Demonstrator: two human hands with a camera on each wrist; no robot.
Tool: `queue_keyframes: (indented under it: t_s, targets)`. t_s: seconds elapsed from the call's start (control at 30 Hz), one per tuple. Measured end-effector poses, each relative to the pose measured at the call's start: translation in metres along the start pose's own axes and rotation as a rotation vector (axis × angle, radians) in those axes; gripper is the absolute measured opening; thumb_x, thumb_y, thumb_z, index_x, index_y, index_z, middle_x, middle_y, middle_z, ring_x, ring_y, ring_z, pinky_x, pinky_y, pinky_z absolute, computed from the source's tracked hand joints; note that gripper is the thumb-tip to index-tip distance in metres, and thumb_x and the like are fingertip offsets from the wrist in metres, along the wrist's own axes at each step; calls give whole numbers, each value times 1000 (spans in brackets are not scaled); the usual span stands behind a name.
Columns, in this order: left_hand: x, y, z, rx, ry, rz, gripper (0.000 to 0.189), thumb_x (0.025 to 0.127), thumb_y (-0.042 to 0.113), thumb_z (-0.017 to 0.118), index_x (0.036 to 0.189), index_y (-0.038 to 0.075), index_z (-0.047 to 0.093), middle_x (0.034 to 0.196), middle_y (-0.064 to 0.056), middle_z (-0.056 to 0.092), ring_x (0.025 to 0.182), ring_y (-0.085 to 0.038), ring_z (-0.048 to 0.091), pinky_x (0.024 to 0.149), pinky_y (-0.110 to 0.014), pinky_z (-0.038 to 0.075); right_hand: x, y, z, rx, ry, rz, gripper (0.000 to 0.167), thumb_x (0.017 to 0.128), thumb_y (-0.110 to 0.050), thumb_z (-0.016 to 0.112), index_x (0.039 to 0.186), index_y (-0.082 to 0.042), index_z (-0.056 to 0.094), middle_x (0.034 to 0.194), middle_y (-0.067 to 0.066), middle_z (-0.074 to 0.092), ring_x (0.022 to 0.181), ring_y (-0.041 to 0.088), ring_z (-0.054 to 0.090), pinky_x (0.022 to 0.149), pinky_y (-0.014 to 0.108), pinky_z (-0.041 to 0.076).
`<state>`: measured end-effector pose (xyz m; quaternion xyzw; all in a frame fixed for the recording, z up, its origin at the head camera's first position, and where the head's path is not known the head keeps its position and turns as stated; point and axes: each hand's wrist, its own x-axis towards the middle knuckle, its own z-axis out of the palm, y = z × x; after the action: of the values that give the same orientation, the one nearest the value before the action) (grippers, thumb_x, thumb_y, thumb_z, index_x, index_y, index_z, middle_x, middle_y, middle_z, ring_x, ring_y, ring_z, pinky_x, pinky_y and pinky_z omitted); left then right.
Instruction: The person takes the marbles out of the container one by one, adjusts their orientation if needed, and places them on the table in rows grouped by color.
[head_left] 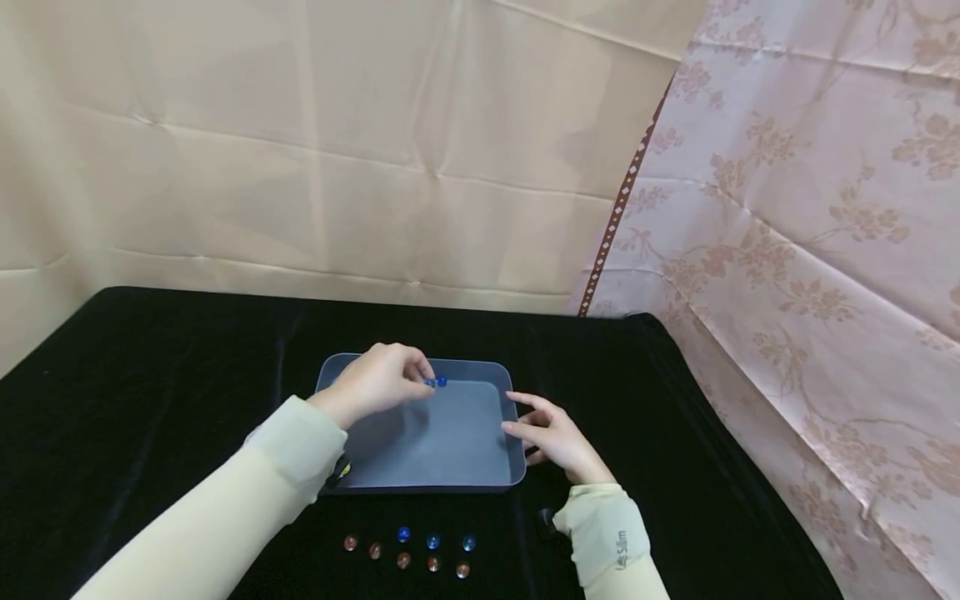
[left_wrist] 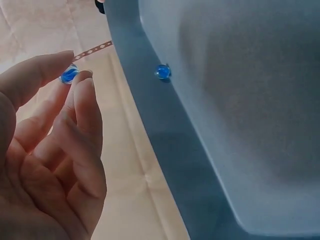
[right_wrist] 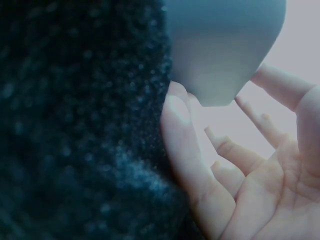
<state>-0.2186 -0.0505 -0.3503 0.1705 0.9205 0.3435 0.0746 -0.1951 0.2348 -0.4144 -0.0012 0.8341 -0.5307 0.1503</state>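
Note:
Over the back of a blue-grey tray (head_left: 442, 442), my left hand (head_left: 381, 379) pinches a clear marble with blue swirls (left_wrist: 69, 74) between thumb and fingertips. Another blue marble (left_wrist: 162, 72) lies inside the tray, by the foot of its back wall. My right hand (head_left: 553, 437) is at the tray's right end, its thumb and forefinger spread, the fingertips right at the rim. In the right wrist view, the tray's outer wall (right_wrist: 215, 60) shows between the thumb and forefinger, while the other fingers are loosely bent beneath it.
In front of the tray, several marbles lie in two loose rows: blue ones (head_left: 432, 542) behind, reddish-brown ones (head_left: 403, 561) nearer. A black velvety cloth (head_left: 187, 400) covers the table. Behind hangs a cream curtain (head_left: 360, 167), with a pink floral one (head_left: 810, 208) at right.

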Motion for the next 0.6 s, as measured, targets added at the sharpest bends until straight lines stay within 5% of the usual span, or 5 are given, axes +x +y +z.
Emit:
queue_keyframes:
  t_s: [0.6]
  targets:
    - [-28,5,-3,-5,-25,48,10,88,26,73,97,22,71,90,8,71,86,-11,64,76,-35,53,-2,-2,1,-5,-12,-30,54,94,-22,66,145,-15,48,96,11,63,75,18,62,67,37,59]
